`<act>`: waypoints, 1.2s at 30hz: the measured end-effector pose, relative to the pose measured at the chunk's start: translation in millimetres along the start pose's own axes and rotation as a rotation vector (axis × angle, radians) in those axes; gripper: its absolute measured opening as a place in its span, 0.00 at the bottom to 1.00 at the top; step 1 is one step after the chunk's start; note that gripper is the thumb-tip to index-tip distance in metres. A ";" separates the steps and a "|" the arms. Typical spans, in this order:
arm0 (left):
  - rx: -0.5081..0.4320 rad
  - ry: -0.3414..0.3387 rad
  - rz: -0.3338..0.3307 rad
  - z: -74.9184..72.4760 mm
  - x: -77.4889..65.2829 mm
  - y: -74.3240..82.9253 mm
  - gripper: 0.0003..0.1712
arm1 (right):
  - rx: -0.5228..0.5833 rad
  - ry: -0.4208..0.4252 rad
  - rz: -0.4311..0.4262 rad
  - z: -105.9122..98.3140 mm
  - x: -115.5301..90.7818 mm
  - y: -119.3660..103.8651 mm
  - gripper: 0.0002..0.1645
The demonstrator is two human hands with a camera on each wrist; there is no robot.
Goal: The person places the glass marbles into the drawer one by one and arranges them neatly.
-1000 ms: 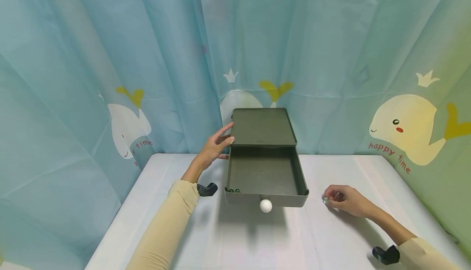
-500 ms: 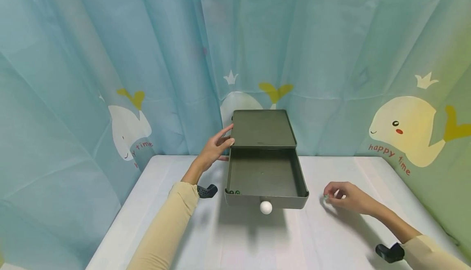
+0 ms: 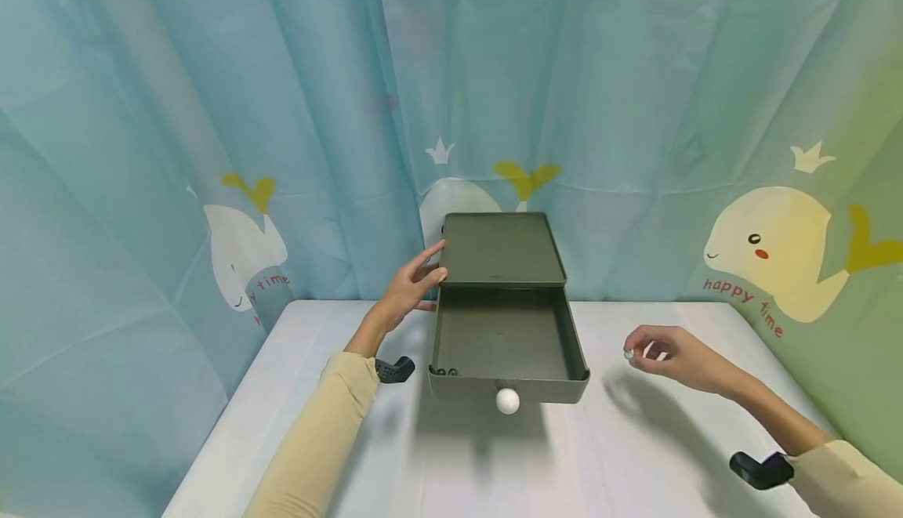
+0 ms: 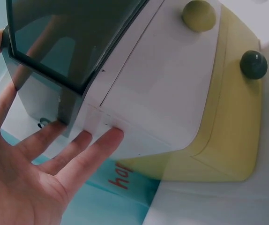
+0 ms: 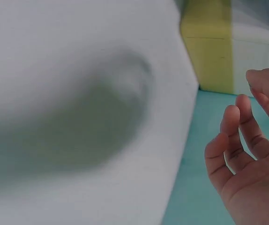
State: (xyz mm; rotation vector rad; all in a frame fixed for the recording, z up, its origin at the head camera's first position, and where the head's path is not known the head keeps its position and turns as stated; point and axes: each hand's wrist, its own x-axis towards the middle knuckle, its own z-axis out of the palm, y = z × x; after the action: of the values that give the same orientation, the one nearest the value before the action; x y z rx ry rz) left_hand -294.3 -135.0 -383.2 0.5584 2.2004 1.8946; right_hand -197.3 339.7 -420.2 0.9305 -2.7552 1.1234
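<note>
A drawer cabinet (image 3: 501, 248) with a dark green top stands on the table, its dark green top drawer (image 3: 536, 391) pulled out by a white knob (image 3: 507, 401). Small green glass marbles (image 3: 453, 372) lie in the drawer's front left corner. My left hand (image 3: 402, 295) rests on the cabinet's left side, thumb at the top edge and fingers spread; in the left wrist view, fingertips (image 4: 118, 133) touch the side wall. To the right of the drawer, above the table, my right hand (image 3: 673, 357) pinches a small pale glass marble (image 3: 628, 354) between thumb and fingertips.
Below the open drawer, the left wrist view shows a white drawer (image 4: 158, 79) with a yellow knob and a yellow drawer (image 4: 235, 108) with a dark knob. A white cloth covers the table (image 3: 592, 455). A blue-green curtain (image 3: 635, 110) with whale prints hangs behind.
My right hand has lifted off the tabletop with the marble, and its shadow now falls apart from the hand. The left hand and the cabinet have stayed in place.
</note>
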 end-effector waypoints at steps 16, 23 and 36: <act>0.000 0.004 -0.001 0.4 -0.3 0.5 0.35 | -0.040 0.087 0.038 -52.0 17.2 -46.0 0.08; -0.002 0.001 -0.003 1.2 -0.2 2.3 0.35 | -0.039 0.135 0.006 -69.9 27.2 -66.2 0.07; 0.002 0.005 0.001 0.3 0.1 -0.4 0.35 | 0.022 0.181 -0.038 -74.5 38.9 -82.6 0.09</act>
State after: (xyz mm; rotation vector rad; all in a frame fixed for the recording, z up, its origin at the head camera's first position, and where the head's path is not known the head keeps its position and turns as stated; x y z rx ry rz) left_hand -294.4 -134.7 -383.7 0.5564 2.2056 1.8967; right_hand -199.4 321.0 -303.8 0.8339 -2.5763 1.1722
